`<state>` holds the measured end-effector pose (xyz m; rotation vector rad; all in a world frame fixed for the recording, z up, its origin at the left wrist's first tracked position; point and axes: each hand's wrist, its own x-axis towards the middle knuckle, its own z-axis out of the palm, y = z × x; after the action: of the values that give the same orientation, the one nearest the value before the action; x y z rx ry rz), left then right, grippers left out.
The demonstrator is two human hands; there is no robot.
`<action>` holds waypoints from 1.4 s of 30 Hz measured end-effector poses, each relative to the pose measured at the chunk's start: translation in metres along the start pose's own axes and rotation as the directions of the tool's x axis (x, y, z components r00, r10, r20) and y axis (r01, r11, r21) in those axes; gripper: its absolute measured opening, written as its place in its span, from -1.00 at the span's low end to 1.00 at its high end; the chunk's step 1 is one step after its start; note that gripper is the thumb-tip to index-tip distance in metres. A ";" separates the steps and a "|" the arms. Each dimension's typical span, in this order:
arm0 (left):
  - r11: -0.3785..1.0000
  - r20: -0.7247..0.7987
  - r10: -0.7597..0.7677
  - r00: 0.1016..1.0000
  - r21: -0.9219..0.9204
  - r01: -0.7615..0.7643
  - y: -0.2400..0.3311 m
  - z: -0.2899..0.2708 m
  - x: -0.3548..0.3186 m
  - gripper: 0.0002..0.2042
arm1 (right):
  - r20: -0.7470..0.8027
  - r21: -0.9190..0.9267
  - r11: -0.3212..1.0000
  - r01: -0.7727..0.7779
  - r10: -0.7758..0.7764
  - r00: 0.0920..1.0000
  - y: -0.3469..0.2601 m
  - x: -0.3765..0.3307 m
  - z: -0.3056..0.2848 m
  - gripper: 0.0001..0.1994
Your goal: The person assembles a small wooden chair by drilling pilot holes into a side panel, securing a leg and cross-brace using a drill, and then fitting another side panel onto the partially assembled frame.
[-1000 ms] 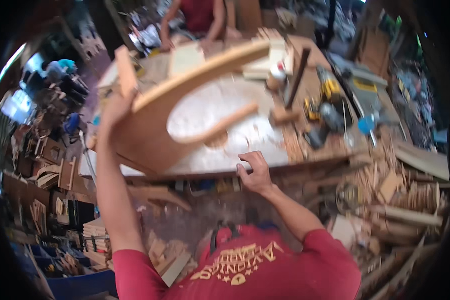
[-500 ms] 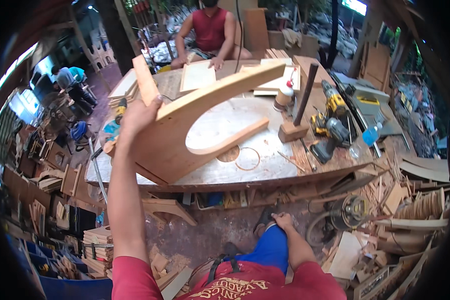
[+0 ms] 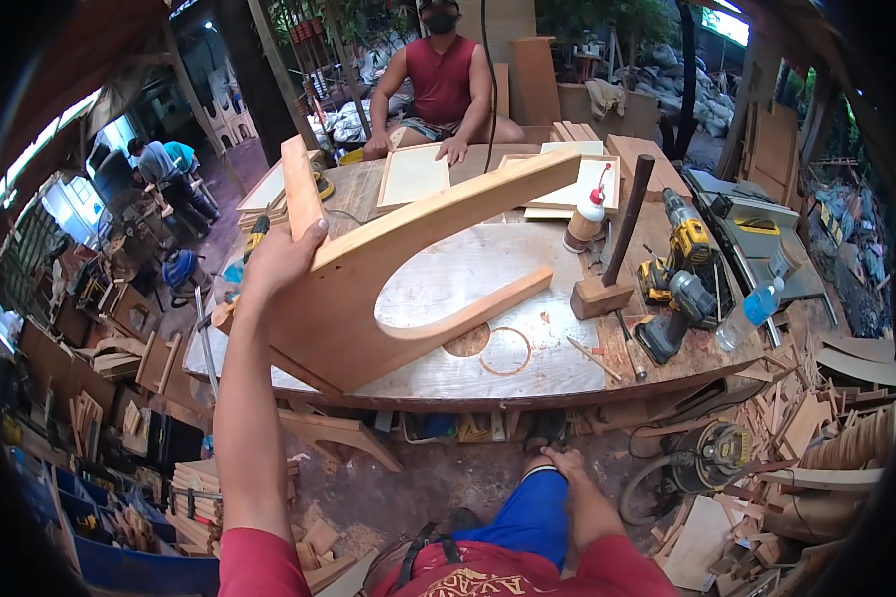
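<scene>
My left hand [image 3: 285, 261] is closed round the edge of a wooden furniture piece [image 3: 334, 318], thumb on top near a short upright wooden leg. The piece is pale wood with a wide curved cutout and two long arms pointing right. It stands tilted over the workbench [image 3: 438, 269], its lower corner near the front edge. My right hand [image 3: 564, 462] lies on my right knee below the bench, fingers loosely laid over it, with nothing seen in it. Right of the piece are a wooden mallet [image 3: 603, 296], a glue bottle [image 3: 585, 223] and a cordless drill [image 3: 689, 231].
Across the bench a person [image 3: 448, 80] sits with a hand on a light framed panel [image 3: 413, 177]. A clear plastic bottle [image 3: 747, 313], a pencil [image 3: 595, 358] and a second drill [image 3: 672, 318] lie at right. Wood offcuts [image 3: 692, 542] cover the floor at right.
My view has tilted up slightly, so the bench sits lower and further right in it. My left hand keeps its hold on the wooden piece; my right hand stays at the knee.
</scene>
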<state>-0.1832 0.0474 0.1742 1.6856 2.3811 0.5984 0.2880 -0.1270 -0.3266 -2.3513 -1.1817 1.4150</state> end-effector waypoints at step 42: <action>0.996 -0.074 0.088 0.993 0.008 -0.088 -0.008 0.004 0.005 -0.34 | 0.031 -0.107 0.993 0.054 -0.051 0.998 0.019 0.081 0.030 0.14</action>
<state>-0.1899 0.0504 0.1680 1.8095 2.3695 0.6805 0.2936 -0.0916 -0.4071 -2.3581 -1.3495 1.4053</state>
